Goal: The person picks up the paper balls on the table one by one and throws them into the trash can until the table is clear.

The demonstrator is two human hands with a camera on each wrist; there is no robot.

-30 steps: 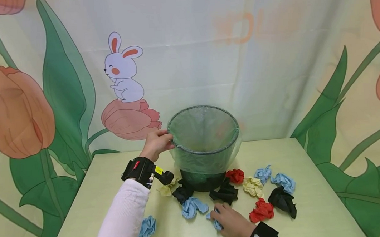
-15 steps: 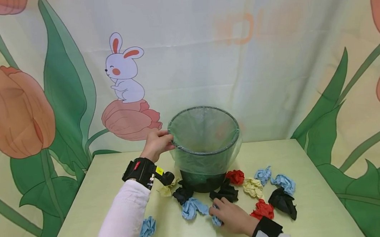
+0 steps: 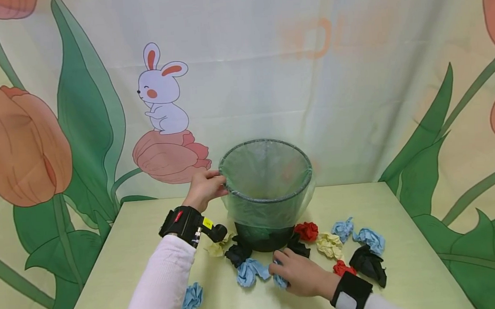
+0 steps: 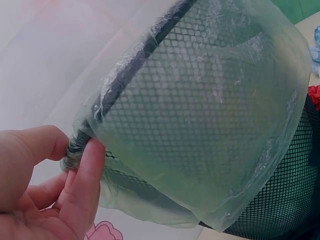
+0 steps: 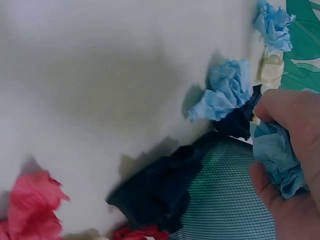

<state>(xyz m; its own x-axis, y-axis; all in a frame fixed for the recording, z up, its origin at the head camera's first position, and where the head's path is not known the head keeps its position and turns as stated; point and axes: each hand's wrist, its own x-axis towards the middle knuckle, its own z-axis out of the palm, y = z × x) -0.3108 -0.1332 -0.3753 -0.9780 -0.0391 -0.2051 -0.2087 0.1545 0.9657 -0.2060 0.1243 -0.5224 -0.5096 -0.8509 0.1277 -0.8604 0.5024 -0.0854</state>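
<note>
A black mesh trash can [image 3: 258, 238] lined with a pale green plastic bag [image 3: 263, 214] stands near the back of the table. My left hand [image 3: 205, 189] pinches its lined rim [image 4: 125, 75] on the left side, thumb on one side and fingers on the other in the left wrist view. In front of the can, my right hand [image 3: 302, 273] grips a crumpled ball of blue paper [image 5: 277, 157] between thumb and fingers. Just left of that hand lies another crumpled blue paper [image 3: 249, 272]. A black crumpled paper [image 5: 160, 185] is partly hidden behind the right hand in the head view.
Red [image 3: 307, 231], yellow [image 3: 329, 244], blue [image 3: 369, 239] and black [image 3: 368, 265] paper balls lie scattered right of the can. At the front left sits one more blue ball [image 3: 192, 299]. A printed curtain [image 3: 353, 97] hangs behind the table [image 3: 417, 276].
My right hand, gripping the blue paper ball, has moved slightly up and away from the table's front, covering part of the black and red papers. The left hand stays on the rim.
</note>
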